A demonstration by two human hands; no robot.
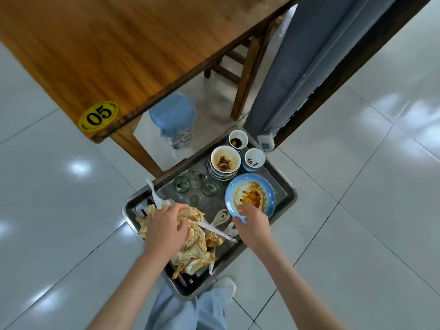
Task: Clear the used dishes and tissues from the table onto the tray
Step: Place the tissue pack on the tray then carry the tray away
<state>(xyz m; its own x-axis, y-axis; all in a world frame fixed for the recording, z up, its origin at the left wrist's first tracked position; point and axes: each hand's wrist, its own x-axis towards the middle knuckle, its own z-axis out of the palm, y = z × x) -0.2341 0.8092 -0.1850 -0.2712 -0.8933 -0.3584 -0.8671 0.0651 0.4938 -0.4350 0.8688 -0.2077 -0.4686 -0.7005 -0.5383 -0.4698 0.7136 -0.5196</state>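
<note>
A steel tray sits low in front of me, below the wooden table. A heap of stained tissues fills its near left part, and my left hand lies on top of the heap with fingers curled into it. My right hand pinches the near rim of a blue plate smeared with orange sauce. Behind the plate stand a stack of bowls and two small dishes. Several glasses and white spoons lie mid-tray.
A bin lined with a blue bag stands under the table beside a wooden chair leg. A grey-blue curtain hangs at the right. White floor tiles surround the tray. The table corner bears a yellow 05 sticker.
</note>
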